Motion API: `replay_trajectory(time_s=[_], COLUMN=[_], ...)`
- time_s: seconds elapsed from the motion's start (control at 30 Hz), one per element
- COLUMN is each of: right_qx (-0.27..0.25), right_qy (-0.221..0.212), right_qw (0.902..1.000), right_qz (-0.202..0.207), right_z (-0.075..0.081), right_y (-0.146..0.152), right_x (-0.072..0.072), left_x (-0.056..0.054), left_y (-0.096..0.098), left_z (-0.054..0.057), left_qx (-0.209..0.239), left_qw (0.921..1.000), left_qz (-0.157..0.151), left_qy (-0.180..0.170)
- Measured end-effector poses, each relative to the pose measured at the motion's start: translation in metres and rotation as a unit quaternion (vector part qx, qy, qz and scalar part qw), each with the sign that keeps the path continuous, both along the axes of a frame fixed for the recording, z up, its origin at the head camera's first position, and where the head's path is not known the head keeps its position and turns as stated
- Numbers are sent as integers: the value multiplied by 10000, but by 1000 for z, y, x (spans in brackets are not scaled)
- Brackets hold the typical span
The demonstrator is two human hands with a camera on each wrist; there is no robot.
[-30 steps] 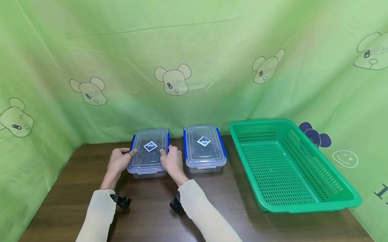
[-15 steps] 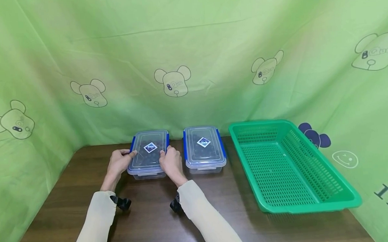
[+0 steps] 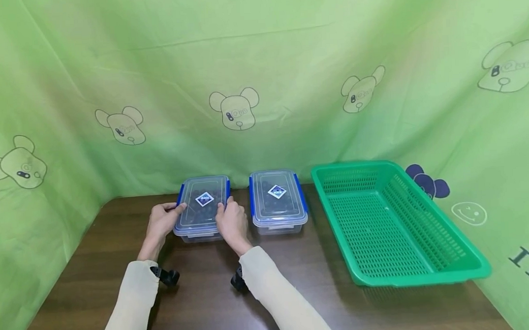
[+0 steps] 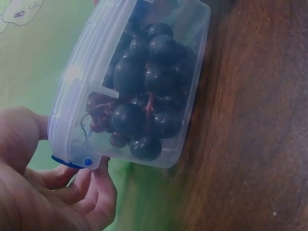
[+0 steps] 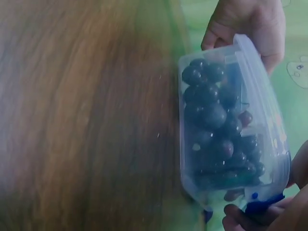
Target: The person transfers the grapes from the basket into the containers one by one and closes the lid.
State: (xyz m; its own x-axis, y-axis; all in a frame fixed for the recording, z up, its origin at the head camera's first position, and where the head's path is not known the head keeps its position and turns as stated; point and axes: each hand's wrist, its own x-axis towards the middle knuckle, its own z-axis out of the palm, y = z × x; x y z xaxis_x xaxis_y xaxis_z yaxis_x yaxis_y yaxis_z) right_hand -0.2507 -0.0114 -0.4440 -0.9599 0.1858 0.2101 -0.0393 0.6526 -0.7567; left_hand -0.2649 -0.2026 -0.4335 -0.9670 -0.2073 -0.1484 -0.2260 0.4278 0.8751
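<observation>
A clear plastic food container (image 3: 200,218) with a blue-edged lid stands on the table, dark grapes (image 4: 129,119) showing through its wall. At its left side my left hand (image 3: 161,221) grips the rim, thumb on the lid and fingers curled below the blue latch (image 4: 67,162). My right hand (image 3: 232,223) holds the opposite side, its thumb over the lid's edge. In the right wrist view its fingers are curled at the blue right-hand latch (image 5: 262,204), which angles outward from the box. The container's long sides are partly hidden by the hands.
A second lidded container (image 3: 279,208) of the same kind stands just right of my right hand. Farther right lies a large green plastic basket (image 3: 422,279) with slotted walls. A green printed curtain (image 3: 290,134) hangs behind the brown wooden table (image 3: 200,310).
My right hand has drawn slightly left and toward me along the container's right edge. The left hand and both containers have stayed in place.
</observation>
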Motion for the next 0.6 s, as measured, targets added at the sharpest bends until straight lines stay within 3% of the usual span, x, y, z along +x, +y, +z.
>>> replay_trajectory(time_s=[0.17,0.3,0.43,0.6], right_qx=[-314,-644,-915,-728], right_qy=[-172,-72,252,763], right_qw=[9994,9979,9953,9943], right_qz=[-23,-2,170,175], right_z=[8,33,84,148], right_y=[4,15,29,65], right_x=[0,-6,-19,-34], left_x=[2,2,-3,-9], left_y=[-6,-11,-19,-25], left_z=[-3,6,40,86], left_qx=[141,-160,-950,-2060], left_qw=[9998,9993,9935,9700], left_qz=[-160,-257,-427,-930], left_qy=[5,223,470,900])
